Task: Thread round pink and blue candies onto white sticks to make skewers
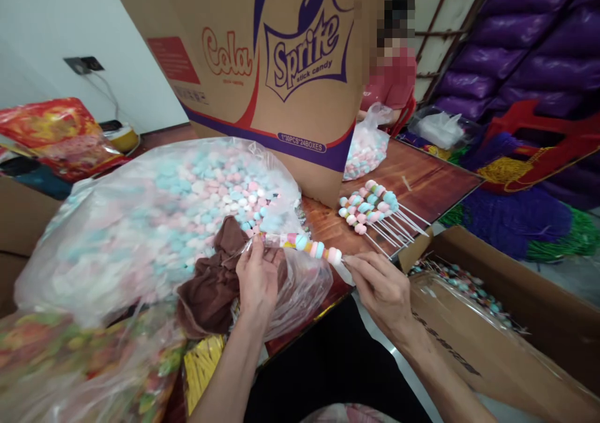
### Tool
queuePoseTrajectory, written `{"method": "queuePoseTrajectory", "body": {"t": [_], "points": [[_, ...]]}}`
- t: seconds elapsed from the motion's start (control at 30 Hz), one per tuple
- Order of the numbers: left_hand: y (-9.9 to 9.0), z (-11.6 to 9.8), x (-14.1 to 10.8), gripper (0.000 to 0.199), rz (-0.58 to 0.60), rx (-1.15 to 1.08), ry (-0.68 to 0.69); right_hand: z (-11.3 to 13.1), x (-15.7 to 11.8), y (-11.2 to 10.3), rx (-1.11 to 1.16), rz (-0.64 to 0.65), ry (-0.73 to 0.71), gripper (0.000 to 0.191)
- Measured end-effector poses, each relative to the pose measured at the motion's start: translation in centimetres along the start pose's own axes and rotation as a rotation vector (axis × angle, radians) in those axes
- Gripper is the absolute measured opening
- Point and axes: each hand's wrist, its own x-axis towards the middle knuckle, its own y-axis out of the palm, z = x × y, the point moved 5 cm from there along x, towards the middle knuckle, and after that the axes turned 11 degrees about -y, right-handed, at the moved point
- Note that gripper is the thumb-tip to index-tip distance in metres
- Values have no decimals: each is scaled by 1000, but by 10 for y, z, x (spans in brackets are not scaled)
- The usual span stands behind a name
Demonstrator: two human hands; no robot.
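Observation:
A skewer of pastel candies (319, 250) in a clear wrapper stretches between my two hands. My left hand (257, 270) pinches the wrapper's far end, fingers closed, beside a brown cloth (206, 292). My right hand (379, 279) has its fingers closed at the other end, by the stick below the last candy. A large clear bag of pink, blue and white candies (187, 198) lies behind my left hand. Finished-looking candy skewers (370, 204) with white sticks lie in a pile on the wooden table (431, 173), beyond my right hand.
A tall cardboard box (300, 123) stands at the back. An open carton (497, 348) holding many skewers is at the right. Yellow twist ties (204, 363) lie near my left forearm. A person in a red shirt (398, 76) sits behind, beside another candy bag (368, 148).

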Motion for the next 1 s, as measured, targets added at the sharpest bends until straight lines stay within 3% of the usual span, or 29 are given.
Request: {"method": "queuePoseTrajectory", "body": {"t": [0.17, 0.37, 0.67, 0.9, 1.0], "points": [[2, -6, -4, 34, 90, 139, 153, 2, -2, 5, 76, 79, 25, 17], [1, -7, -8, 35, 116, 213, 242, 8, -12, 21, 134, 147, 151, 21], [-3, -4, -12, 32, 133, 155, 100, 17, -9, 28, 77, 264, 145, 28], [4, 5, -21, 36, 209, 214, -65, 27, -8, 38, -112, 328, -30, 31], [7, 7, -24, 33, 239, 206, -95, 24, -7, 39, 35, 346, 100, 27]]}}
